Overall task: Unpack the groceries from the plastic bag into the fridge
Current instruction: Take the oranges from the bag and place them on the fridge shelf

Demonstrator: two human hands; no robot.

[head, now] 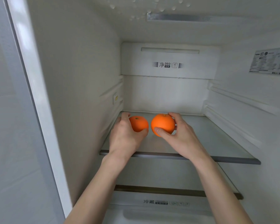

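Observation:
Both my arms reach into the open fridge. My left hand grips a small orange over the left part of the glass shelf. My right hand grips a larger orange just to its right, thumb across the front and fingers behind. The two oranges sit side by side with a narrow gap between them, low over the shelf; whether they touch the glass I cannot tell. The plastic bag is out of view.
The fridge's white left wall stands close to my left hand. A lower glass shelf and a drawer front lie beneath. Rail ledges line the right wall. The back panel carries a printed label.

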